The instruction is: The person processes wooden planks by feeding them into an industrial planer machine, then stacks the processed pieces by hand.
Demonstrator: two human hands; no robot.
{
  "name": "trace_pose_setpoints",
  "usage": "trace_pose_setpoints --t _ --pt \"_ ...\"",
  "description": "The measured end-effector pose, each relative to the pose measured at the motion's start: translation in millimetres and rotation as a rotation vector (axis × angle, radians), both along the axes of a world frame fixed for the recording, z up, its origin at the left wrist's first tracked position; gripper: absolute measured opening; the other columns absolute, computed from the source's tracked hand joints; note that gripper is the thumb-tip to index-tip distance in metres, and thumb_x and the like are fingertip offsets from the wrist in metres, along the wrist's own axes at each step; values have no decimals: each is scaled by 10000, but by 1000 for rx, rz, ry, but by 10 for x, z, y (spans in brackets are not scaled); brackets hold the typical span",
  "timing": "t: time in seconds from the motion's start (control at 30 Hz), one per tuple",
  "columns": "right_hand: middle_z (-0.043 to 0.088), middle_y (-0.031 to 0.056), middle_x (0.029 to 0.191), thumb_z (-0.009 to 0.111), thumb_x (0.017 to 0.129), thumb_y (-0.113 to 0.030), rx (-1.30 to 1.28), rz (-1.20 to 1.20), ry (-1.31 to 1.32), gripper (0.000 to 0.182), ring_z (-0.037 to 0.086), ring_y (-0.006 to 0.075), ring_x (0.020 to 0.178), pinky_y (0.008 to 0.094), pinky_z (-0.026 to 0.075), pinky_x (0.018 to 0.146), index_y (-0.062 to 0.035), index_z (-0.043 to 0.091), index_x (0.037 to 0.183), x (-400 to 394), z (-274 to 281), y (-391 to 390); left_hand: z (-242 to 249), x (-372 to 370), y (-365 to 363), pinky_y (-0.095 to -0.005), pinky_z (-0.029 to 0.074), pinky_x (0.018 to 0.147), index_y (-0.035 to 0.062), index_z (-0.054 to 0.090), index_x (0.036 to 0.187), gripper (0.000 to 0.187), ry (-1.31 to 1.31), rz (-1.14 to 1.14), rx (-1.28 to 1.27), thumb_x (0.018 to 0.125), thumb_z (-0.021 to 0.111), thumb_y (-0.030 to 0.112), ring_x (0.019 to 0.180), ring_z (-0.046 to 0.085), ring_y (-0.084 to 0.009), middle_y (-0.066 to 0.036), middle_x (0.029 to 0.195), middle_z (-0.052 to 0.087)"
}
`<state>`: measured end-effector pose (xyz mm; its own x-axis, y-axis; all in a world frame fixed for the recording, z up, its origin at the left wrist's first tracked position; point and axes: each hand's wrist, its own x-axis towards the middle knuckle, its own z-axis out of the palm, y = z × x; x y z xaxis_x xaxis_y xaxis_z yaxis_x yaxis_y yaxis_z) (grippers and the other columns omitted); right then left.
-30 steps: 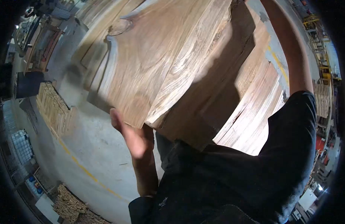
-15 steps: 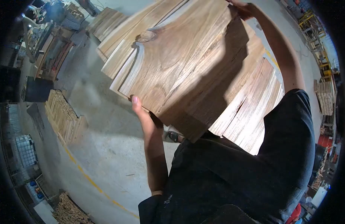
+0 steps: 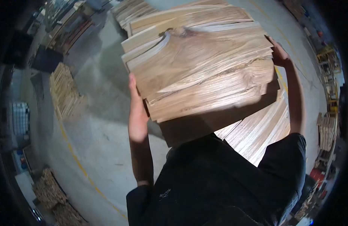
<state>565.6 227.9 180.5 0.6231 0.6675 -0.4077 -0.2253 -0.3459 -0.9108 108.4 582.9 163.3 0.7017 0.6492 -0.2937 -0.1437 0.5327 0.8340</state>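
A stack of wooden boards (image 3: 208,67) with uneven edges fills the upper middle of the head view. The top board has a dark knot and a pale curved edge at its far left. My left hand (image 3: 136,105) grips the left end, its thumb up along the edge and its other fingers hidden underneath. At the opposite end, my right hand (image 3: 279,53) is closed on the boards' edges, the fingers partly out of sight. The stack is held up in front of my chest, above another pile of boards (image 3: 256,126), and its lowest board lies in shadow.
More boards (image 3: 132,14) are stacked beyond the held ones. On the concrete floor (image 3: 106,150) to the left stands a pile of wood pieces (image 3: 65,92). A yellow line (image 3: 82,169) crosses the floor. Shelving with timber (image 3: 326,130) lines the right side.
The held stack has turned so its long edges run closer to level. My right hand has come down and to the right, while my left hand has risen slightly and shifted left.
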Motion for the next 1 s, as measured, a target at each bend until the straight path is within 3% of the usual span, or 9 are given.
trace_pose_setpoints --t 0.03,0.07,0.17,0.27,0.5,0.57,0.8,0.93,1.0 --pt "370 140 1501 445 948 -575 46 -138 143 712 375 257 1346 419 297 1126 -131 320 1491 -283 169 137 -68 13 80 -399 393 1027 70 377 1426 855 0 -43 -18 878 439 723 1243 477 -255 -112 1376 475" --pt "370 140 1501 445 948 -575 56 -118 147 712 375 257 1346 419 297 1126 -131 320 1491 -328 124 181 -101 30 153 -407 375 1041 101 369 1437 842 -8 -91 -30 877 437 726 1256 457 -255 -90 1383 462" --pt "398 135 1483 401 923 -673 275 -142 200 824 395 278 1338 431 339 1107 -62 331 1471 -335 40 147 -83 75 195 -408 406 1014 62 396 1410 874 -6 -78 -1 851 480 730 1230 487 -262 -112 1358 490" --pt "390 125 1489 412 891 -716 261 -242 272 877 403 282 1337 436 350 1098 -66 328 1474 -410 107 167 -160 157 202 -409 432 990 32 411 1388 887 -40 -48 -35 829 530 711 1197 518 -268 -135 1327 514" --pt "369 120 1505 450 887 -694 284 -149 86 850 421 281 1322 437 358 1086 -110 316 1491 -262 -97 150 -96 249 188 -414 449 966 35 431 1370 839 -114 -8 -82 825 567 659 1163 535 -278 -139 1308 524" --pt "358 121 1512 435 901 -674 130 -319 -162 823 416 271 1324 439 358 1082 -121 306 1497 -492 -7 200 -56 255 167 -415 453 961 37 436 1366 827 -135 7 -92 824 573 647 1155 539 -280 -140 1304 526" --pt "397 43 1484 342 988 -564 339 -150 21 655 382 197 1339 395 321 1105 -123 363 1471 -391 -260 -30 162 68 4 -392 458 963 54 449 1370 725 -228 -24 -218 883 543 583 1150 549 -234 -117 1308 535" --pt "342 82 1524 335 981 -575 328 -186 23 682 373 248 1356 432 326 1104 -133 303 1500 -312 -483 -229 169 -41 -6 -378 430 1007 63 435 1394 660 -316 -74 -456 941 493 538 1183 536 -209 -109 1336 530" --pt "343 83 1523 344 979 -577 256 -219 31 688 371 252 1358 432 319 1108 -129 302 1500 -515 -265 -138 101 -54 17 -382 420 1018 58 432 1395 653 -321 -30 -414 948 483 530 1193 529 -220 -114 1342 526"
